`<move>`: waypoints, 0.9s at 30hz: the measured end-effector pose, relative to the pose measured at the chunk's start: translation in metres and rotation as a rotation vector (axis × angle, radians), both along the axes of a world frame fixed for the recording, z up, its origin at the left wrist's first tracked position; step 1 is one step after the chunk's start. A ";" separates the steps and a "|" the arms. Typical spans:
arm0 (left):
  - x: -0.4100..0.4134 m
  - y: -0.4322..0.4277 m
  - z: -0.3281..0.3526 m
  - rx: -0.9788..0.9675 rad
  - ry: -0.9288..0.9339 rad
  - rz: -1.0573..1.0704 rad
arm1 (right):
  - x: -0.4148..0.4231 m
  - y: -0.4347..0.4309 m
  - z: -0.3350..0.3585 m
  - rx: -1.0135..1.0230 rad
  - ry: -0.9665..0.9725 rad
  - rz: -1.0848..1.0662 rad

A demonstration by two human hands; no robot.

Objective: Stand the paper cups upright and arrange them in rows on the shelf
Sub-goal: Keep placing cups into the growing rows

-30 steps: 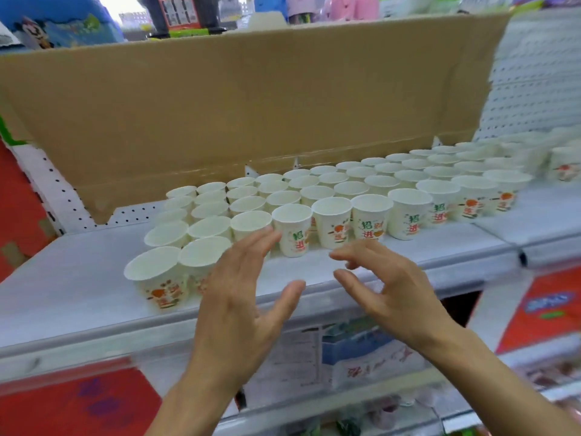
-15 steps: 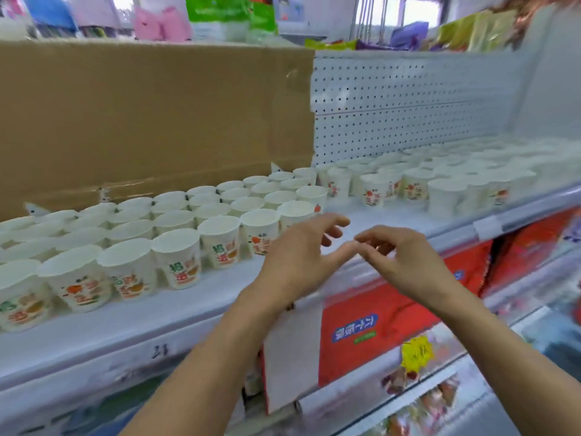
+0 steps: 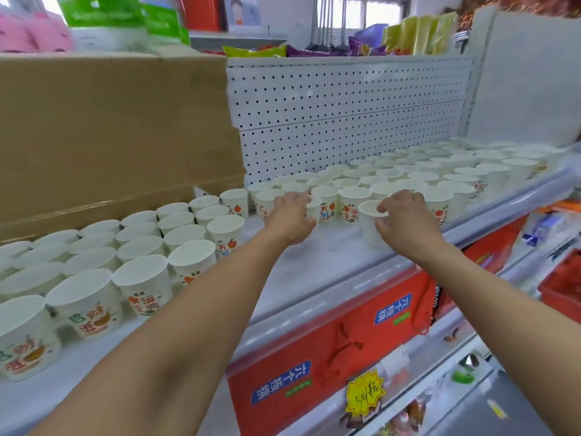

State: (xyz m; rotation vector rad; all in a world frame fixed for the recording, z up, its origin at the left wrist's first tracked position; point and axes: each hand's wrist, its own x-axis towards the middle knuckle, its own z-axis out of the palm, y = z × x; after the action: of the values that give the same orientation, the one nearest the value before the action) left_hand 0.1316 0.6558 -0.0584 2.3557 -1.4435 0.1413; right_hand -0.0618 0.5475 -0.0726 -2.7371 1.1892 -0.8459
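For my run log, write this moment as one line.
left hand: grips left cup | right hand: pinches front cup rim | both upright on shelf | front cup ahead of rows

Bright, even light — blurred edges.

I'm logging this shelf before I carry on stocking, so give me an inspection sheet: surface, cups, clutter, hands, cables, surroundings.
Surface: white shelf, bare patch in front of the hands.
Job's things: paper cups upright in rows, left group and right group; forward cup stands out in front of the right rows.
Clutter: cardboard sheet stands behind the left group.
Hands: left hand grips a front-row cup; right hand pinches the forward cup at its rim.
Cables: nothing seen.
Surroundings: pegboard back panel; red packs and a yellow price tag below.
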 end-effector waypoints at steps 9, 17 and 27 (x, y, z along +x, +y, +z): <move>-0.015 0.028 0.006 -0.358 0.194 -0.043 | -0.005 0.014 -0.006 0.164 -0.348 0.295; -0.041 0.157 0.014 -0.672 0.538 -0.128 | -0.007 0.109 0.015 0.525 -0.691 0.568; -0.036 0.353 0.016 -0.768 0.721 0.071 | 0.051 0.283 0.019 0.741 -0.722 0.861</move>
State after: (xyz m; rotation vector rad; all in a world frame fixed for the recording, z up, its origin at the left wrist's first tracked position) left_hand 0.0957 1.0088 -0.0427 1.5704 -0.7561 -0.1143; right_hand -0.0104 0.8302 -0.0539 -1.7587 0.0827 -0.8713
